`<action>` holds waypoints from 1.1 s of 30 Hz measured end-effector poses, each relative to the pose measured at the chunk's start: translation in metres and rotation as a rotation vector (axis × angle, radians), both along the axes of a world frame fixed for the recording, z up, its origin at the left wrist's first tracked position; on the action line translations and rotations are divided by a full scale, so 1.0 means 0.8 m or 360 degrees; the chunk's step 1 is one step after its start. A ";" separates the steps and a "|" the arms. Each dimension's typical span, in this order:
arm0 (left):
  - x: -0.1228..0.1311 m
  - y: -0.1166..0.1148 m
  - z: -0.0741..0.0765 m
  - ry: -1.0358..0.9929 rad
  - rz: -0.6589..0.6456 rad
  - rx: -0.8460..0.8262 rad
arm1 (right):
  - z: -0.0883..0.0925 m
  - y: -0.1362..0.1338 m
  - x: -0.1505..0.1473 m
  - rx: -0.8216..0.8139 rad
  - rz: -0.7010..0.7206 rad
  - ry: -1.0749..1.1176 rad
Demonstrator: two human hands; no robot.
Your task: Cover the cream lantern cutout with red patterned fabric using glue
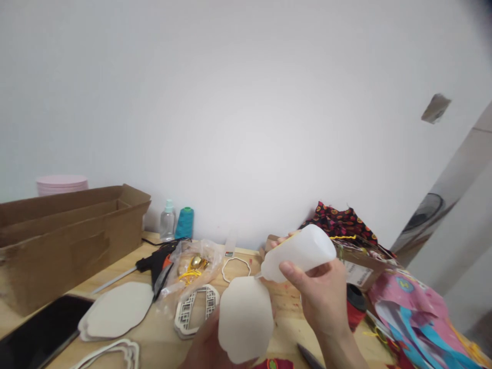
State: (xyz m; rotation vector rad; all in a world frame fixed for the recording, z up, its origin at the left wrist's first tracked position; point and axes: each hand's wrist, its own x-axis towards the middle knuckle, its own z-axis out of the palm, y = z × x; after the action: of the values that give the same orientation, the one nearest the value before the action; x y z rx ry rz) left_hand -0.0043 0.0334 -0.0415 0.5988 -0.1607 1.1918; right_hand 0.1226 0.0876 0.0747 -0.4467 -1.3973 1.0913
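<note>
My right hand is closed round a white squeeze bottle, tipped so its nozzle points down and left onto the top edge of a white scalloped cut-out panel. My left hand holds that panel from below at the bottom of the view; its fingers are mostly hidden behind the panel. A lattice-pattern frame piece lies on the wooden table just left of the panel.
A cardboard box stands at the left, a black phone before it. A stack of white cut-outs, a glue gun, a plastic bag with gold trinkets, a small bottle, teal thread and patterned fabric lie around.
</note>
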 end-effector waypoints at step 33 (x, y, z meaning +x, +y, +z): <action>0.009 -0.005 0.010 -0.0139 -0.0041 -0.0249 | -0.001 -0.035 -0.021 -0.0195 0.0123 -0.0156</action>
State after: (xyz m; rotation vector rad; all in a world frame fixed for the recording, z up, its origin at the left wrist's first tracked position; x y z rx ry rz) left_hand 0.0028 0.0298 -0.0338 0.4067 -0.1473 1.1937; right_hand 0.1058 0.0596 0.0742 -0.5441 -1.4482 1.2366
